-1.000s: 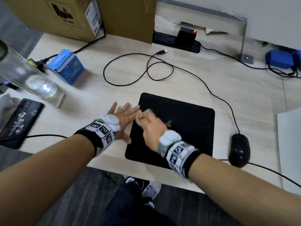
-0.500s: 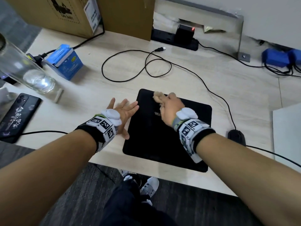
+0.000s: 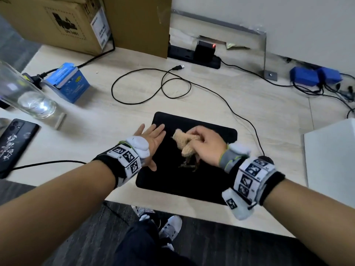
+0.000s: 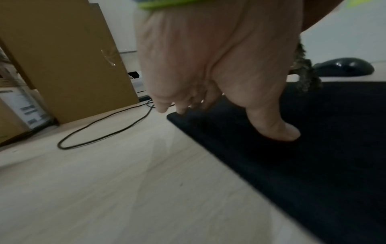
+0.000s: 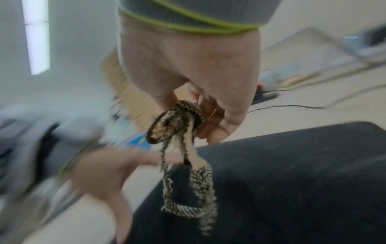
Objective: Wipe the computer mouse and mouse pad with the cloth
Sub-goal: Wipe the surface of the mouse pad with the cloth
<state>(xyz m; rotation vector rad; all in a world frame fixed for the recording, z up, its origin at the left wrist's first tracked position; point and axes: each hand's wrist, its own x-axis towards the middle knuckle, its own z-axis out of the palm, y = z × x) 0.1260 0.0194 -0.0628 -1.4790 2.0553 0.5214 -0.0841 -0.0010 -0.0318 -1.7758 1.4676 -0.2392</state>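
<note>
The black mouse pad (image 3: 192,169) lies near the desk's front edge. My left hand (image 3: 153,135) rests flat along its left side, fingers straight; in the left wrist view the thumb (image 4: 277,130) presses on the pad (image 4: 303,156). Above the pad's middle my right hand (image 3: 199,143) grips a bunched beige cloth (image 3: 184,143). Its dark-striped end (image 5: 192,181) dangles over the pad (image 5: 292,173). The black mouse (image 4: 344,66) sits off the pad's right side, mostly hidden behind my right wrist in the head view (image 3: 266,158).
The mouse cable (image 3: 153,87) loops across the desk behind the pad. At the left are a glass (image 3: 28,96), a phone (image 3: 15,146) and a blue box (image 3: 67,81). Cardboard boxes (image 3: 76,22) and a power strip (image 3: 194,54) line the back. A white panel (image 3: 330,160) lies right.
My right hand swept the cloth from the pad's left edge to its far side, then back over the middle. The left hand stayed on the pad's left edge.
</note>
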